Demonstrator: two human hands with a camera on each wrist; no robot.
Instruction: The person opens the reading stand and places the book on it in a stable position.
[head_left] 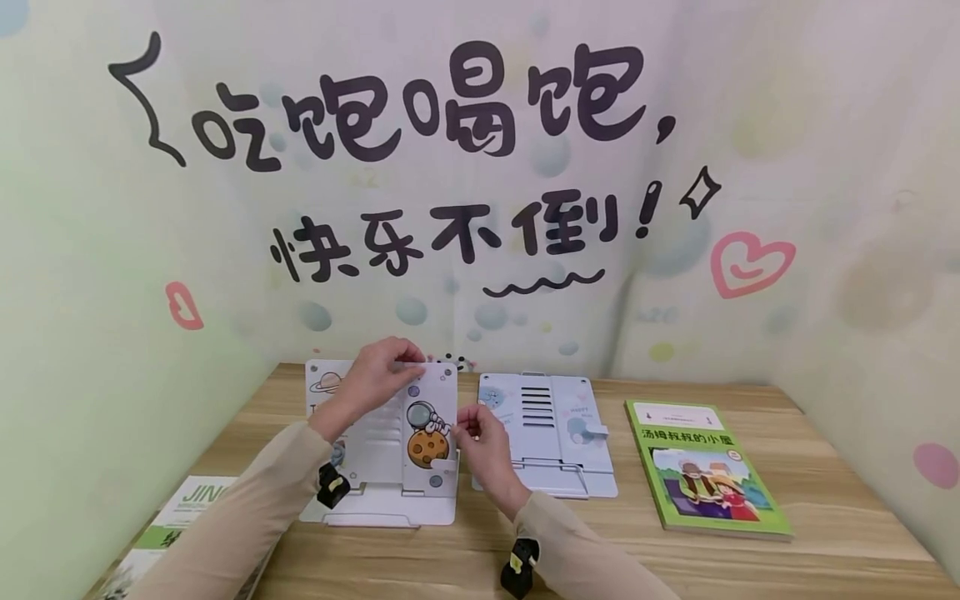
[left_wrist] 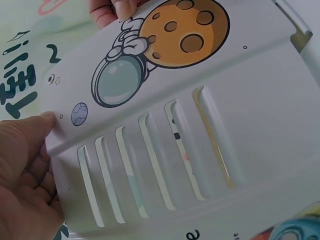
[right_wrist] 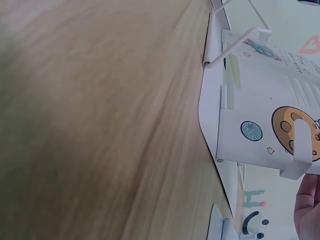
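A white metal book stand (head_left: 382, 462), printed with an astronaut on an orange planet, stands raised on the left half of the table. My left hand (head_left: 378, 379) grips its top edge; in the left wrist view, the thumb lies on the front and the fingers go behind. On the right edge, my right hand (head_left: 486, 446) pinches the panel beside the astronaut. Slots run down the panel's middle, seen close in the left wrist view. From the right wrist camera, the tilted panel (right_wrist: 250, 105), its white base plate and a wire holder show; part of the right hand (right_wrist: 307, 205) appears there.
To the right, a second white book stand (head_left: 536, 450) lies flat or nearly so. Farther right is a green-bordered book (head_left: 712, 475) with a cartoon cover. Another book (head_left: 180, 508) lies front left, partly under my left sleeve. A printed cloth (head_left: 450, 325) hangs behind the wooden table (head_left: 585, 550).
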